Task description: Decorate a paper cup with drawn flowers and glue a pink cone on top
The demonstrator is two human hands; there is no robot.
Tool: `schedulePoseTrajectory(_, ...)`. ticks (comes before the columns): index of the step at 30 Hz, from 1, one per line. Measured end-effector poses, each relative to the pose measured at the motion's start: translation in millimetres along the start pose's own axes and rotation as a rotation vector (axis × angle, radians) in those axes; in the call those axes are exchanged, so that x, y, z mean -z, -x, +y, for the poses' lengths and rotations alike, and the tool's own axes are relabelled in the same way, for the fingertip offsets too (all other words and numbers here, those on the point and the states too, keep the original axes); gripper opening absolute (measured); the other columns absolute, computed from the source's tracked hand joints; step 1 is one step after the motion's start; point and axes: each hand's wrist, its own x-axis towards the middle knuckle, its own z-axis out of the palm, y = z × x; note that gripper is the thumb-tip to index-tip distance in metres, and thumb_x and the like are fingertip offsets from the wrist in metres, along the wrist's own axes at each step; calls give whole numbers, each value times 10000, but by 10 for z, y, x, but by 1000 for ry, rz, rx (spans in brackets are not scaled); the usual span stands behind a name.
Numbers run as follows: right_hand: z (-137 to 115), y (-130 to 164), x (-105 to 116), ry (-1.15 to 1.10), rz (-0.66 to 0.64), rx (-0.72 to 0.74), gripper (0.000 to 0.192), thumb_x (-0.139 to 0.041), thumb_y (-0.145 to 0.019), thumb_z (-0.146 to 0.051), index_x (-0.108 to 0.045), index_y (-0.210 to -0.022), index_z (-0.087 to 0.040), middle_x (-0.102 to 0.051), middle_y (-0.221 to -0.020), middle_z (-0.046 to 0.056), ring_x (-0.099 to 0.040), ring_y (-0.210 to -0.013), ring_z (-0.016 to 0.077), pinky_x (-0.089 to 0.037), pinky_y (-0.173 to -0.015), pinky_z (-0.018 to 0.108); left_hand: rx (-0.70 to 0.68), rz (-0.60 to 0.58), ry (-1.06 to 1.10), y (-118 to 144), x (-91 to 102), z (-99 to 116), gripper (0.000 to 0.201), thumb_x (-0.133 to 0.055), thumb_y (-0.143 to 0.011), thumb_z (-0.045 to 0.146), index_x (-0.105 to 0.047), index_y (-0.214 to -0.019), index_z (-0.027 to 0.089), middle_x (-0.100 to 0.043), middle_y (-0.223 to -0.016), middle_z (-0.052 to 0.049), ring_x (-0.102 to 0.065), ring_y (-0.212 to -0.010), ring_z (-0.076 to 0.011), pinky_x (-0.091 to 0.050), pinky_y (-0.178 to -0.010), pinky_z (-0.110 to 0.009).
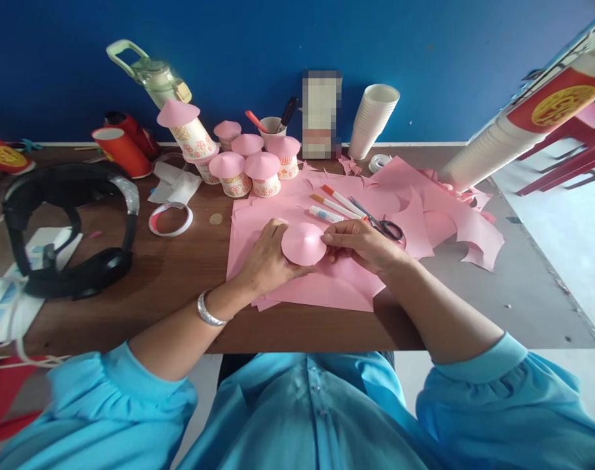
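Blue wall (258, 39) behind worktop (190, 261). Pink paper cone (303, 244) at frame centre: left hand (268, 258), fingers curled, holding left side; right hand (363, 245), fingers narrowed, pinching right edge. Light pressure should keep edge uncreased.

Shiny turquoise blouse (288, 418), small front buttons (318, 389), gathered sleeves (116, 411), wide cuffs (486, 360), silver bangle (206, 313)

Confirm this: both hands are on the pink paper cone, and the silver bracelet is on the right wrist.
Wrong side: the head view shows the silver bracelet on the left wrist. Both hands are on the pink paper cone.
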Motion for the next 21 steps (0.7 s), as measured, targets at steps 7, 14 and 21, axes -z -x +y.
schedulePoseTrajectory(7, -7, -1, -7, 3, 9, -7, 511, -995, -604, -584, -738, -689, -150, -712, -647, 27, -615, -557, 114, -489, -571, 255, -13, 13, 2, 2, -5, -5, 789, -960, -633, 621, -562, -1165, 196, -635, -1143, -144, -660, -1091, -372, -563, -912, -500)
schedulePoseTrajectory(14, -13, 25, 57, 146, 88, 77, 505, -928, -705, -634, -775, -790, -159, -729, -723, 41, -661, -626, 150, -554, -585, 285, -91, 46, -54, 12, 6, 13, 802, -962, -636, 628, -551, -1181, 208, -660, -1150, -106, -682, -1132, -356, -596, -916, -486)
schedulePoseTrajectory(21, -6, 121, -58, 540, 369, 721, 385, -786, -947, -517, -754, -1269, -306, -756, -1348, 63, -673, -1340, 295, -597, -1091, 508, -26, 15, -100, 23, 26, 100, 866, -937, -636, 710, -550, -1224, 206, -667, -1239, -123, -673, -1197, -370, -593, -955, -498)
